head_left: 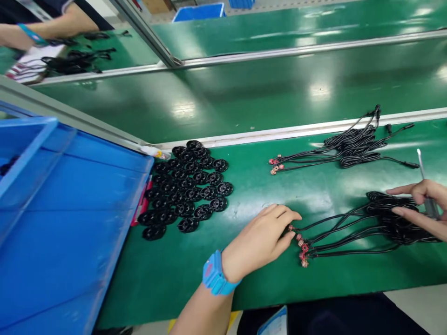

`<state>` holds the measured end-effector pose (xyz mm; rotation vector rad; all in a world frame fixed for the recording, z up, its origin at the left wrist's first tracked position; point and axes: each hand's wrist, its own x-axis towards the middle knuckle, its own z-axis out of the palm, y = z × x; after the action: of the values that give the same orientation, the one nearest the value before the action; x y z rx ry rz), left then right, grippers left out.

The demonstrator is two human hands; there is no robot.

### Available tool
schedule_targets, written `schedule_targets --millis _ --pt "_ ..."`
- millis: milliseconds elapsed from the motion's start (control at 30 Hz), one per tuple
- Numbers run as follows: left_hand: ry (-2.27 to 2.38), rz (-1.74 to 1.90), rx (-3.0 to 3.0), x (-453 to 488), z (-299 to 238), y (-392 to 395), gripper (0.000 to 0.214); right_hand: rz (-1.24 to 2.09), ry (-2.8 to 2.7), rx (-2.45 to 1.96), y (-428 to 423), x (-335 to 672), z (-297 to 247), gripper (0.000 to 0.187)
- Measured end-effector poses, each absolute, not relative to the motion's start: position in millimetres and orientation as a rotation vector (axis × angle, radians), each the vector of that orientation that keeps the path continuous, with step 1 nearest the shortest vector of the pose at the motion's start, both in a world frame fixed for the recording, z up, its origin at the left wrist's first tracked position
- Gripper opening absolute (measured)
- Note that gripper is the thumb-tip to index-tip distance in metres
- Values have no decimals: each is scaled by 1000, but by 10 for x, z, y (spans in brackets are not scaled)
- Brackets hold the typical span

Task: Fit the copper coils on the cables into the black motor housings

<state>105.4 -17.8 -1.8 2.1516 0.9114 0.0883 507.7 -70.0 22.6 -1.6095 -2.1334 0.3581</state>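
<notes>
My left hand (267, 235), with a blue band on its wrist, reaches over the table from below. Its thumb and index finger are apart, on either side of the small pinkish end of a black cable; I see no firm grip. Several more black cables (356, 235) run right from red and copper-coloured ends (304, 249) into a coiled bundle. At the right edge, my right hand (426, 204) holds a screwdriver (431, 207) against its palm, shaft pointing up. The right index finger and thumb stretch out over the coiled bundle, seemingly touching it.
Many round black parts (188, 186) sit grouped left of centre on the green table (251, 177). Behind my right hand lies a second cable bundle (359, 144). A large blue bin (70, 200) stands at left. Beyond the frame rail, another person's arm (59, 28) rests near cables.
</notes>
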Motion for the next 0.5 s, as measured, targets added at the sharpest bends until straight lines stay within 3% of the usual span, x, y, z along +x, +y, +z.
schedule_targets --millis 133,267,433,500 --pt "911 89 2189 1007 -72 -131 29 421 -2298 -1420 -608 4467 234 37" --pt "924 167 2152 1019 -82 -103 14 442 -2346 -1283 -501 3900 201 14" --pt "921 520 1666 1039 -38 -139 16 590 -2218 -1216 -473 3552 69 9" --pt "898 646 1376 1072 -43 -185 18 660 -2145 -1203 -512 3497 -5 20"
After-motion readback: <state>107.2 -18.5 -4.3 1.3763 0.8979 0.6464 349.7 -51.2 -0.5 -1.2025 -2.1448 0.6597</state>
